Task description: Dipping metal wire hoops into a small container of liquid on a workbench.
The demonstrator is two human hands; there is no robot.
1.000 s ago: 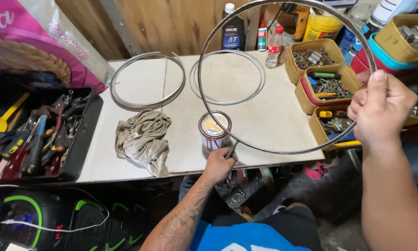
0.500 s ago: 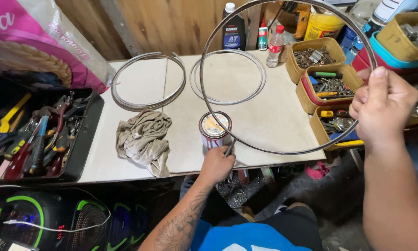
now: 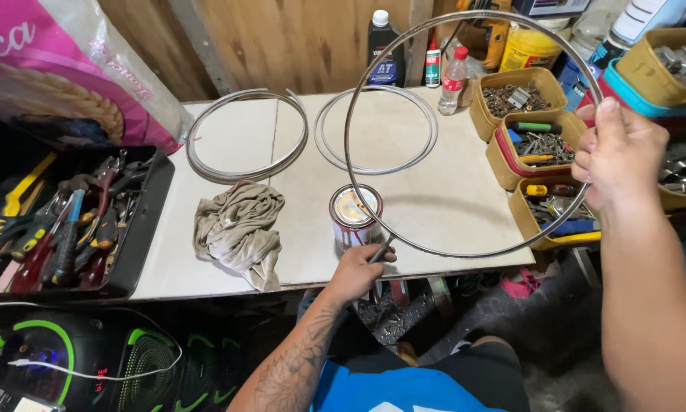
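Note:
My right hand (image 3: 620, 155) grips a large thin metal hoop (image 3: 350, 114) at its right side and holds it up over the white tabletop (image 3: 434, 202). My left hand (image 3: 357, 268) holds a small brush-like tool against the hoop's lower edge. Just above that hand stands an open tin can (image 3: 354, 215). Two more stacks of metal hoops lie flat on the table, one at the back left (image 3: 245, 137) and one at the back middle (image 3: 376, 130). A crumpled beige rag (image 3: 237, 230) lies left of the can.
A black tray of hand tools (image 3: 68, 229) sits at the left, under a pink sack (image 3: 68, 69). Yellow bins of screws and bits (image 3: 522, 130) line the right edge. Bottles (image 3: 385, 49) stand against the wooden wall. A speaker with green rings (image 3: 83, 358) is on the floor.
My right hand has shifted the raised hoop slightly to the right. My left hand stays at the hoop's lower edge by the can.

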